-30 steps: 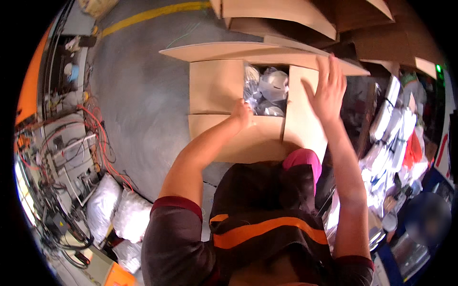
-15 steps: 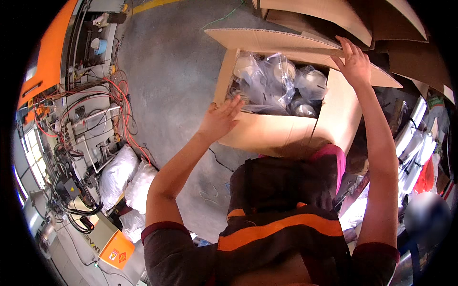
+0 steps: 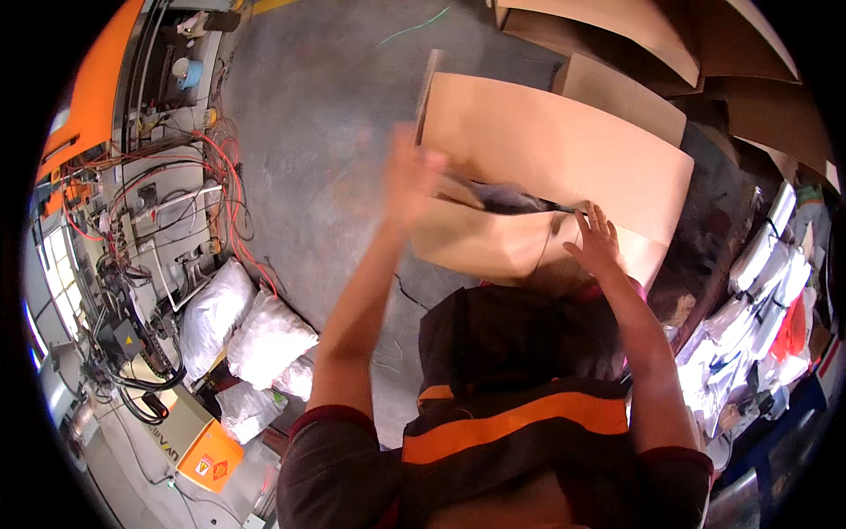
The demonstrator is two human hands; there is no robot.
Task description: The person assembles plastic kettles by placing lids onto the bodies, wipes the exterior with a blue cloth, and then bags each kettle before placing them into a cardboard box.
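A brown cardboard box (image 3: 476,238) stands in front of my body. Its long far flap (image 3: 564,132) lies folded over most of the opening. Through the narrow gap under the flap's edge, a dark strip of plastic-bagged contents (image 3: 511,198) shows; the rest is hidden. My right hand (image 3: 601,242) rests with fingers spread at the flap's near edge, on the right part of the box. At the box's left side, next to an upright end flap (image 3: 428,97), my left hand (image 3: 410,181) is smeared by motion, so its fingers cannot be made out.
More cardboard boxes (image 3: 617,31) stand beyond, at the far right. White plastic bundles (image 3: 749,291) lie to the right. At the left are stuffed white sacks (image 3: 216,309), red hoses (image 3: 233,203) and cables beside machinery, and a box with an orange end (image 3: 210,456).
The far flap has come down over the bagged things. My right hand moved from the far flap's right end toward me; my left hand shifted slightly up along the box's left side.
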